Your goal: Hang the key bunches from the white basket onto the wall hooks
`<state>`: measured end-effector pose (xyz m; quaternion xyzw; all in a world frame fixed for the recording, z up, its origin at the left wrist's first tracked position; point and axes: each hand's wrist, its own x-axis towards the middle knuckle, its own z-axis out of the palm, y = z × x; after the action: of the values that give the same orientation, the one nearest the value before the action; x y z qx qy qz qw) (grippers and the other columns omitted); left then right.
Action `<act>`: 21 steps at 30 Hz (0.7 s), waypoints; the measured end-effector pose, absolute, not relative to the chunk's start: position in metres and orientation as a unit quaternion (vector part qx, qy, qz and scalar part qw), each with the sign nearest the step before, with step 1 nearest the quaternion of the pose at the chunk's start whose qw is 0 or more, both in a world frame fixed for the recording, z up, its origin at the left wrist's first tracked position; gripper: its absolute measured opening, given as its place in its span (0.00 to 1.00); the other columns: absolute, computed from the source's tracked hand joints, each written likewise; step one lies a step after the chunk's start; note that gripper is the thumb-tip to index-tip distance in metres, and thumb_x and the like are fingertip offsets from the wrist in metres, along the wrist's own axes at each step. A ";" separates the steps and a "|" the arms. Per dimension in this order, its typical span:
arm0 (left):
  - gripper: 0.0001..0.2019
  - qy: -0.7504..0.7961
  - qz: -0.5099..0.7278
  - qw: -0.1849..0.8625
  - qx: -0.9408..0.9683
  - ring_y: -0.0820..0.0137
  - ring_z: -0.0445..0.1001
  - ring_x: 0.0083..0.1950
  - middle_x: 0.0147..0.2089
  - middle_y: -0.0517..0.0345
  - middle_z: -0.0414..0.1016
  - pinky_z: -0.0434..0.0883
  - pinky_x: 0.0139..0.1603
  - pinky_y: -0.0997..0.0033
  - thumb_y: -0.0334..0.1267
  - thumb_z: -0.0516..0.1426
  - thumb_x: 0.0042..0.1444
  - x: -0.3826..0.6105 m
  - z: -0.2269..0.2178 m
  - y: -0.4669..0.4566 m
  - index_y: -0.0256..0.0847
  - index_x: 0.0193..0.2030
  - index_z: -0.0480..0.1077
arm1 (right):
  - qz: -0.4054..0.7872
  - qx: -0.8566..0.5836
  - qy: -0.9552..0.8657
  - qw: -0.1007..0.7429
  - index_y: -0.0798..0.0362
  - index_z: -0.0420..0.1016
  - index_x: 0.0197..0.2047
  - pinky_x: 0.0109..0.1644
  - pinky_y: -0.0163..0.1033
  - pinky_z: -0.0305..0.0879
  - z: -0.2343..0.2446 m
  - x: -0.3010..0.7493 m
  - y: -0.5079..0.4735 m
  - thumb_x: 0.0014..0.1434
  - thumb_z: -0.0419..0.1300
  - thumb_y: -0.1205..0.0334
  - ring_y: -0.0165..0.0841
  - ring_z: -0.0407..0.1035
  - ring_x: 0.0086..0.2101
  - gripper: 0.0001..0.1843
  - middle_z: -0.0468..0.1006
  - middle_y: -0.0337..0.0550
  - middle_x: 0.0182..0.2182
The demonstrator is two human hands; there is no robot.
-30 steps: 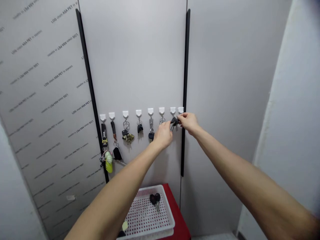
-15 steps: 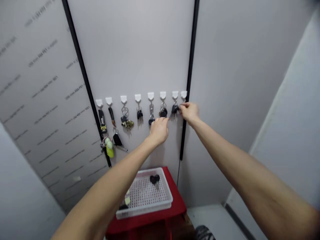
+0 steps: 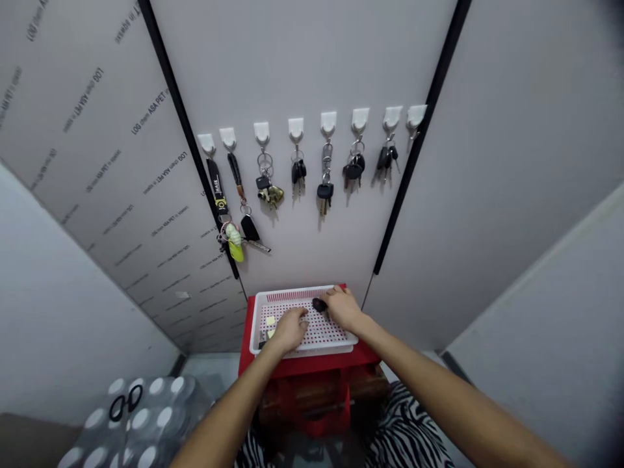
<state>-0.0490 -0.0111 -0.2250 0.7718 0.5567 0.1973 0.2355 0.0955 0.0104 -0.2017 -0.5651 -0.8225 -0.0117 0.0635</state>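
A white perforated plastic basket (image 3: 302,351) stands on a red surface below the wall. My right hand (image 3: 342,308) is inside its far right part, fingers closed at a bunch of black-headed keys (image 3: 318,304) that the hand partly covers. My left hand (image 3: 291,329) hovers over the middle of the basket, thumb and fingers apart, holding nothing. Pale yellow pieces (image 3: 270,320) lie at the basket's left side, close to a dark object partly hidden by my left hand.
White hooks (image 3: 328,121) run in a row along the grey wall. Most carry key bunches (image 3: 325,190), some with straps or a yellow-green tag (image 3: 236,252). Scissors (image 3: 125,403) lie on wrapped bottles (image 3: 163,416) at lower left. Red fabric (image 3: 322,416) hangs in front.
Both hands have come down from the hanging keys to the basket. My right hand has reached the black keys there. The view has tilted downward.
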 end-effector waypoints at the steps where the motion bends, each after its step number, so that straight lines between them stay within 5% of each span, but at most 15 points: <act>1: 0.16 0.557 0.198 0.236 0.771 0.67 0.62 0.43 0.42 0.48 0.65 0.57 0.45 0.70 0.32 0.46 0.43 -0.049 -0.226 -0.011 0.33 0.41 0.63 | -0.025 -0.562 -0.825 0.052 0.55 0.68 0.31 0.37 0.42 0.50 -0.204 0.094 0.012 0.45 0.45 0.72 0.38 0.58 0.38 0.13 0.70 0.48 0.32; 9: 0.13 0.560 0.206 0.243 0.764 0.69 0.63 0.41 0.39 0.53 0.67 0.58 0.43 0.71 0.31 0.47 0.42 -0.051 -0.231 -0.007 0.37 0.37 0.65 | 0.021 -0.563 -0.825 0.051 0.54 0.67 0.30 0.37 0.39 0.48 -0.214 0.091 0.015 0.46 0.43 0.71 0.35 0.60 0.35 0.13 0.71 0.46 0.31; 14: 0.15 0.560 0.268 0.269 0.737 0.70 0.62 0.43 0.41 0.52 0.66 0.58 0.45 0.70 0.31 0.48 0.42 -0.053 -0.229 -0.008 0.36 0.40 0.62 | 0.067 -0.573 -0.799 0.172 0.53 0.65 0.31 0.36 0.37 0.50 -0.195 0.096 0.011 0.42 0.46 0.70 0.30 0.61 0.30 0.12 0.70 0.40 0.25; 21: 0.21 0.451 0.398 0.351 0.717 0.71 0.60 0.47 0.47 0.50 0.61 0.56 0.47 0.70 0.35 0.50 0.43 -0.028 -0.201 0.001 0.35 0.46 0.56 | 0.279 -0.496 -0.749 0.338 0.56 0.62 0.29 0.25 0.29 0.53 -0.159 0.115 0.010 0.41 0.46 0.69 0.23 0.56 0.19 0.09 0.62 0.34 0.18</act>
<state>-0.0282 0.0008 -0.2015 0.7172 0.4515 0.3981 0.3511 0.1149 0.0103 -0.1589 -0.4959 -0.7494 0.2793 0.3383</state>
